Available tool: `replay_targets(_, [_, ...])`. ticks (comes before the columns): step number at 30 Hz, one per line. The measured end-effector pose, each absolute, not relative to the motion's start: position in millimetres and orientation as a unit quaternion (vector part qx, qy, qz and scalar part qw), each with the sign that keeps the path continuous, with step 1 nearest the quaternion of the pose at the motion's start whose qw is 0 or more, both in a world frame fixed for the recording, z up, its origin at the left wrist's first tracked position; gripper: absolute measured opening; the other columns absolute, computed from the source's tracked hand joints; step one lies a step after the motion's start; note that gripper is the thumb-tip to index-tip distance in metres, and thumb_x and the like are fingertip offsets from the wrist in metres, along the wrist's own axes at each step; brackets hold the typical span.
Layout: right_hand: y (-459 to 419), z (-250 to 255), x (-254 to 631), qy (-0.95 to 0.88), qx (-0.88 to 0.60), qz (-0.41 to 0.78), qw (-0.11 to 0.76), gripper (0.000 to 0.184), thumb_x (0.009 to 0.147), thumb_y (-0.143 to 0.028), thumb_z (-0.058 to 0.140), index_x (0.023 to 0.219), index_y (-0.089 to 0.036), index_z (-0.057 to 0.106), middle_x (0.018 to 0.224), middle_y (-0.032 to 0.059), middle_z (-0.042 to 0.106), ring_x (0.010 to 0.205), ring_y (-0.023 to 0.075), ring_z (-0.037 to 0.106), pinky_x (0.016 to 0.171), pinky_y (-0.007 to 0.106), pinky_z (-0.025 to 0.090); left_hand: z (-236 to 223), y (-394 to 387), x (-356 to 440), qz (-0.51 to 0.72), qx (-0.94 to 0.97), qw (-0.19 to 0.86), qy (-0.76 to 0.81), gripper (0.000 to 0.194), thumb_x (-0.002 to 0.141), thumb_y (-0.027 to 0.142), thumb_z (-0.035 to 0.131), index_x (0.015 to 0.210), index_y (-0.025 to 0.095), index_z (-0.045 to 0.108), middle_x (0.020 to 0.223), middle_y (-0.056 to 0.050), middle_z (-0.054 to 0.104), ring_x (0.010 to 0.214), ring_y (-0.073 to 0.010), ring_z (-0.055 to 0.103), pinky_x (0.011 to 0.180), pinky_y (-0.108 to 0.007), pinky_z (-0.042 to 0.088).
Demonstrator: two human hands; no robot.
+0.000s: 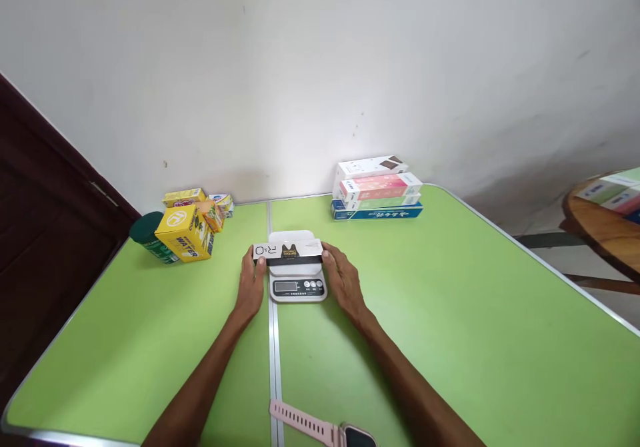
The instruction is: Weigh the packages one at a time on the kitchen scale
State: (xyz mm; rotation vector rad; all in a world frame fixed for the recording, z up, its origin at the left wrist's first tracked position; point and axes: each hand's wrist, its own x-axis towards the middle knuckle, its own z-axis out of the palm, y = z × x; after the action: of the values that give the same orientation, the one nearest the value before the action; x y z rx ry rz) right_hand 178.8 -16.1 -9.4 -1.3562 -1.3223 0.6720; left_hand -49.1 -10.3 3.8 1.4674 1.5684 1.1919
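A long white and black toothpaste box (301, 250) lies crosswise over the plate of a white digital kitchen scale (299, 300). My left hand (251, 286) grips the left end of the box, thumb on the near side. The right end is held by my right hand (345, 280), its fingers against the edge. Whether the box rests fully on the plate or is held just above it, I cannot tell. The scale's dark display and round buttons face me, and the display shows no readable figure.
Several long boxes (380, 187) are stacked at the back right against the wall. At the back left stand a yellow box (186, 232), smaller cartons and a dark green canister (150, 234). A pink-strapped watch (305, 422) lies at the near edge. A metal seam divides the green table (450, 340).
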Motion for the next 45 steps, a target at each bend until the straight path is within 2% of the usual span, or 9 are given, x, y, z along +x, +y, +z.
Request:
replay_targets(7, [10,-26,189,-0.491,-0.574,0.322,0.570,0.067,0.102,-0.073,0.037,0.122,-0.020,0.072,0.123,0.0161,0.076,0.115,0.0310,0.069,0.106,0.050,0.052,-7,-2,-49,0.530,0.484,0.364,0.594,0.089,0.098,0.080,0.034,0.162,0.017,0.031,0.168,-0.021,0.038,0.157,-0.0300,0.039,0.131,-0.047,0.028])
replay_targets(13, [27,-24,190,-0.411,-0.560,0.374,0.614,0.075,0.096,-0.082,0.042,0.115,-0.017,0.075,0.109,0.0179,0.079,0.106,0.0333,0.074,0.090,0.047,0.058,14,-45,-52,0.535,0.563,0.177,0.604,0.080,0.101,0.070,0.042,0.161,0.017,0.028,0.161,-0.022,0.039,0.148,-0.0328,0.044,0.123,-0.054,0.036])
replay_targets(19, [41,-25,190,-0.348,-0.565,0.371,0.649,0.080,0.093,-0.083,0.045,0.109,-0.012,0.077,0.100,0.0189,0.080,0.094,0.0315,0.075,0.082,0.045,0.059,15,-130,-49,0.258,0.833,0.256,0.418,0.055,0.086,0.060,0.077,0.124,0.025,0.061,0.112,-0.009,0.070,0.104,-0.0275,0.066,0.097,-0.044,0.051])
replay_targets(23, [46,-28,192,-0.337,-0.558,0.369,0.662,0.081,0.091,-0.085,0.046,0.107,-0.011,0.078,0.097,0.0180,0.080,0.090,0.0296,0.075,0.081,0.044,0.059,-23,-164,-33,0.117,0.929,0.192,0.293,0.026,0.100,0.045,0.065,0.112,0.023,0.062,0.093,-0.006,0.067,0.085,-0.0211,0.061,0.074,-0.033,0.044])
replay_targets(28, [45,-29,196,-0.341,-0.551,0.385,0.657,0.081,0.088,-0.086,0.050,0.104,-0.011,0.079,0.096,0.0182,0.080,0.088,0.0295,0.075,0.083,0.046,0.059,-12,-152,-32,0.092,0.920,0.214,0.314,0.048,0.087,0.057,0.079,0.114,0.022,0.059,0.106,-0.007,0.064,0.093,-0.0230,0.058,0.078,-0.035,0.044])
replay_targets(33, [47,-27,200,-0.337,-0.538,0.418,0.650,0.082,0.080,-0.090,0.058,0.099,-0.013,0.078,0.094,0.0179,0.080,0.087,0.0304,0.075,0.084,0.047,0.059,15,-121,-40,0.091,0.897,0.245,0.357,0.048,0.083,0.044,0.087,0.118,0.022,0.062,0.110,-0.007,0.065,0.098,-0.0237,0.059,0.084,-0.036,0.047])
replay_targets(37, [42,-27,199,-0.342,-0.530,0.413,0.656,0.081,0.081,-0.088,0.058,0.105,-0.013,0.078,0.100,0.0189,0.080,0.095,0.0323,0.075,0.088,0.050,0.059,24,-109,-42,0.141,0.883,0.286,0.345,0.070,0.073,0.059,0.089,0.126,0.020,0.064,0.113,-0.010,0.068,0.101,-0.0275,0.062,0.088,-0.041,0.052])
replay_targets(42, [24,-27,187,-0.371,-0.533,0.361,0.669,0.078,0.093,-0.080,0.050,0.124,-0.014,0.075,0.125,0.0211,0.076,0.119,0.0355,0.070,0.102,0.055,0.054,50,-73,-51,0.353,0.736,0.266,0.512,0.049,0.099,0.055,0.061,0.137,0.025,0.060,0.125,-0.013,0.066,0.112,-0.0270,0.065,0.094,-0.045,0.056])
replay_targets(45, [12,-20,180,-0.401,-0.543,0.343,0.653,0.077,0.097,-0.078,0.044,0.131,-0.014,0.073,0.138,0.0205,0.070,0.132,0.0359,0.063,0.110,0.055,0.049,46,-44,-53,0.448,0.634,0.206,0.596,0.067,0.101,0.058,0.054,0.155,0.021,0.042,0.150,-0.019,0.053,0.141,-0.0322,0.051,0.116,-0.055,0.044])
